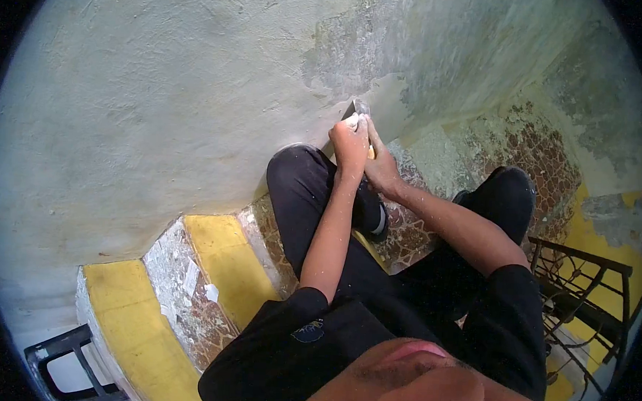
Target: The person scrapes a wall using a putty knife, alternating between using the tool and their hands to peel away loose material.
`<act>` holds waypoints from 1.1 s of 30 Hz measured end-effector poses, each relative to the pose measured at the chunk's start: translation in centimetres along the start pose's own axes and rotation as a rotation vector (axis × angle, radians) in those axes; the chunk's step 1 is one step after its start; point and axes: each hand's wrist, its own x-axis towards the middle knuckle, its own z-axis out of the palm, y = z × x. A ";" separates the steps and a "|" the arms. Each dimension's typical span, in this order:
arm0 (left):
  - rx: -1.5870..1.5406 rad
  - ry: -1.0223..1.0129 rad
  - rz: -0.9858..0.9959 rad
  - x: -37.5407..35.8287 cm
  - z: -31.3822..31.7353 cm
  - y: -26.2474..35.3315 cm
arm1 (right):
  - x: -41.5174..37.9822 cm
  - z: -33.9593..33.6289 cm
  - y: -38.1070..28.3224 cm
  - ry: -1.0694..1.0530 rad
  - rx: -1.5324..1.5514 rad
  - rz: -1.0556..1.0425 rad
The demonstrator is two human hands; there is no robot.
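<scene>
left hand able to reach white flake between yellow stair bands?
Probably, if the left hand leaves the grey metal scraper: the white flake lies uncovered, though the black-trousered left knee is partly between.

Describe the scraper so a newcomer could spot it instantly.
Start at the big wall, then find the left hand and right hand meeting near it, beside the left knee. The scraper pokes out past them, its flat, grey blade setting it apart from skin and dark clothes.

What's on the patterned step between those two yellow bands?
Pale flakes and whitish residue are scattered over the patterned step. Its near end is covered by the black shirt, so whatever lies there can't be seen.
</scene>
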 end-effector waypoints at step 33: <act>0.005 -0.014 -0.012 -0.4 0.2 1.3 | 0.6 0.3 0.5 0.070 0.131 -0.067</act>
